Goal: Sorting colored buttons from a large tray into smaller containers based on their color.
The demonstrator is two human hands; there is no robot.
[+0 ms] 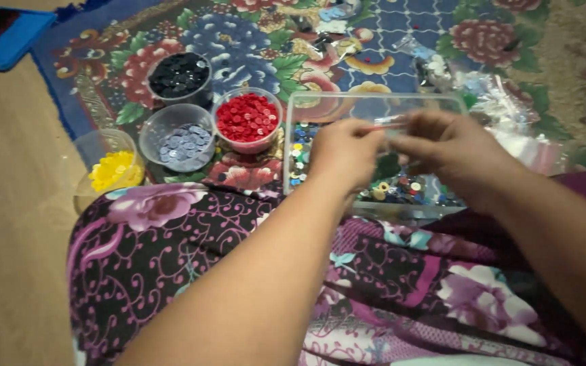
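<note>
Floral rug (401, 34) bears four button bowls (247, 120); both hands (347, 152) pinch something blurred above one tray (374, 102).

Red buttons (247, 117), black buttons (178, 74), yellow buttons (111, 169) and grey-blue buttons (183, 144) sit on a floral rug (401, 41).

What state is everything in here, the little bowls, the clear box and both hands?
Black-button bowl: upright, nearly full.
Red-button bowl: upright, well filled.
Grey-button bowl: upright, thin layer.
Yellow-button bowl: upright, partly filled.
Clear box: open, mixed buttons on its floor.
Left hand: over the box, fingers pinched together; what they hold is blurred.
Right hand: over the box, fingers curled toward the left hand.
</note>
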